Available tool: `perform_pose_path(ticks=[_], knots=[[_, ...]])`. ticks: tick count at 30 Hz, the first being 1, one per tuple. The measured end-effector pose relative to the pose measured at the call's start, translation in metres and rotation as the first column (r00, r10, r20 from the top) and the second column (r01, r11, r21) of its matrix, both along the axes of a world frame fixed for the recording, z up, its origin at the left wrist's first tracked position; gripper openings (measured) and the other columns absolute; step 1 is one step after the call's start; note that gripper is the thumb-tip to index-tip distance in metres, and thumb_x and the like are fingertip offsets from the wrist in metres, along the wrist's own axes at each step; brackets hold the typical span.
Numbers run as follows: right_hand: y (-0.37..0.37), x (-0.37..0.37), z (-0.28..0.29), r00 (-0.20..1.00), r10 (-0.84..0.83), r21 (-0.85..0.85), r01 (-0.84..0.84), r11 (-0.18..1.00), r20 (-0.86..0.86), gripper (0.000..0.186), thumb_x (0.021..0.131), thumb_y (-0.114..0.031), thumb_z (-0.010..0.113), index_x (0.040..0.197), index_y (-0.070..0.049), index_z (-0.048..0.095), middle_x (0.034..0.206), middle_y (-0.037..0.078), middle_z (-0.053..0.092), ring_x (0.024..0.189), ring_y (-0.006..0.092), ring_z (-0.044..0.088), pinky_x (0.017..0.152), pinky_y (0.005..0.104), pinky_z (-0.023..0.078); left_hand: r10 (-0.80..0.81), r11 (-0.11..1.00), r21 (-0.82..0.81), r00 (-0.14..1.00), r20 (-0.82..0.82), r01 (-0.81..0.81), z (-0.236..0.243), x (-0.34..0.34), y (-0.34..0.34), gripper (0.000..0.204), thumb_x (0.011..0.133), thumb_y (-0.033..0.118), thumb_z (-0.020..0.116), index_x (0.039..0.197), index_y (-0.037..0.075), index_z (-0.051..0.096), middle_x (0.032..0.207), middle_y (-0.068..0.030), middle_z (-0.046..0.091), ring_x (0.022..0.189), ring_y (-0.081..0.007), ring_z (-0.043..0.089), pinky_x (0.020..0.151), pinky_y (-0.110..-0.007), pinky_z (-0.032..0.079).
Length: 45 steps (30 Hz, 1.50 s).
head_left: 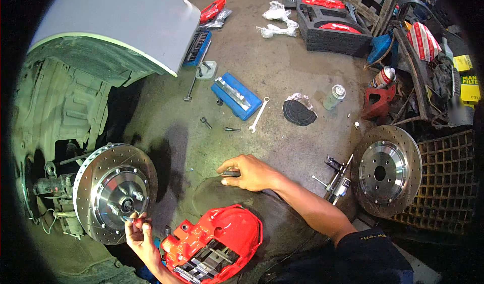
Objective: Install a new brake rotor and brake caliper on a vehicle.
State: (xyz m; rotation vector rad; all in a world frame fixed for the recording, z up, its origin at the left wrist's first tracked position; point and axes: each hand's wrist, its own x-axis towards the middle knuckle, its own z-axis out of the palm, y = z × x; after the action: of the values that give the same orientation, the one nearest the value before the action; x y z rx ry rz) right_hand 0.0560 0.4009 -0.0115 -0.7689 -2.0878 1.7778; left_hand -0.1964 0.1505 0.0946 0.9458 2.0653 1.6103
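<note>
red caliper (239,233) lay at six o'clock, seemingly not yet mounted; the rotor (107,193) at eight o'clock looked already fitted. left hand (143,241) pinched a small red piece (137,222) there, right hand (252,173) a dark rod (231,173) near centre. another rotor (398,175) sat loose at three o'clock.

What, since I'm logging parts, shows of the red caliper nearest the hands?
The caliper is glossy red, apparently painted metal, with a rounded body and lobed left end. Its opening shows dark and silvery pieces. It lies slantwise low in view, beside the left forearm; whether they touch, or what supports it, is unclear. Neither left hand nor right hand grips it.
</note>
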Motion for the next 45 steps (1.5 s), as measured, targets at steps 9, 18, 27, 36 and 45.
perform_pose_path(ticks=[9, 18, 27, 36, 45], knots=[[-0.035, 0.006, 0.004, 0.957, -0.236, 0.045, 0.246, 0.968, -0.167, 0.018, 0.08, -0.013, 0.075, 0.095, -0.005, 0.068, 0.08, 0.016, 0.07, 0.075, 0.0286, 0.071, 0.063, 0.0371, 0.054, 0.003, 0.997, -0.074, 0.998, 0.064, 0.002, 0.0, 0.014, -0.015, 0.035, 0.08, -0.004, 0.073, 0.109, 0.004, 0.055, 0.102, -0.0041, 0.063, 0.103, -0.0205, 0.064, 0.087, -0.034, 0.052], [-0.095, -0.019, -0.013, 0.889, -0.24, 0.06, 0.284, 0.957, -0.39, 0.02, 0.074, -0.009, 0.072, 0.091, -0.013, 0.062, 0.079, 0.007, 0.069, 0.07, 0.0265, 0.069, 0.058, 0.0378, 0.053, 0.04, 0.97, -0.24, 0.999, 0.027, -0.032, -0.002, -0.02, -0.098, 0.037, 0.084, 0.008, 0.075, 0.114, 0.008, 0.054, 0.107, -0.0123, 0.066, 0.09, -0.0206, 0.065, 0.08, -0.033, 0.051], [-0.119, -0.017, -0.022, 0.861, -0.18, 0.024, 0.217, 0.976, -0.475, 0.032, 0.074, -0.008, 0.067, 0.105, -0.007, 0.062, 0.088, 0.007, 0.069, 0.073, 0.0251, 0.069, 0.06, 0.0378, 0.056, 0.122, 0.955, -0.274, 0.992, 0.018, -0.113, -0.012, -0.011, -0.133, 0.04, 0.081, 0.017, 0.079, 0.111, 0.008, 0.053, 0.103, -0.0104, 0.065, 0.086, -0.0188, 0.064, 0.079, -0.032, 0.053], [-0.132, -0.021, -0.016, 0.771, -0.238, 0.039, 0.322, 0.946, -0.591, 0.031, 0.075, -0.013, 0.065, 0.104, -0.004, 0.061, 0.087, 0.007, 0.066, 0.073, 0.0245, 0.067, 0.059, 0.0367, 0.053, 0.132, 0.928, -0.346, 0.99, -0.041, -0.138, 0.007, -0.077, -0.173, 0.033, 0.092, 0.016, 0.068, 0.119, 0.006, 0.052, 0.108, -0.0043, 0.061, 0.094, -0.0143, 0.057, 0.085, -0.03, 0.047], [-0.119, -0.013, -0.031, 0.81, -0.279, -0.012, 0.319, 0.948, -0.515, 0.031, 0.07, -0.004, 0.069, 0.099, -0.004, 0.059, 0.083, 0.006, 0.065, 0.074, 0.026, 0.067, 0.061, 0.0377, 0.054, -0.066, 0.958, -0.282, 0.996, -0.063, 0.045, -0.001, -0.025, -0.177, 0.035, 0.091, 0.018, 0.069, 0.119, 0.006, 0.052, 0.109, -0.0045, 0.061, 0.095, -0.0142, 0.057, 0.086, -0.03, 0.046]])
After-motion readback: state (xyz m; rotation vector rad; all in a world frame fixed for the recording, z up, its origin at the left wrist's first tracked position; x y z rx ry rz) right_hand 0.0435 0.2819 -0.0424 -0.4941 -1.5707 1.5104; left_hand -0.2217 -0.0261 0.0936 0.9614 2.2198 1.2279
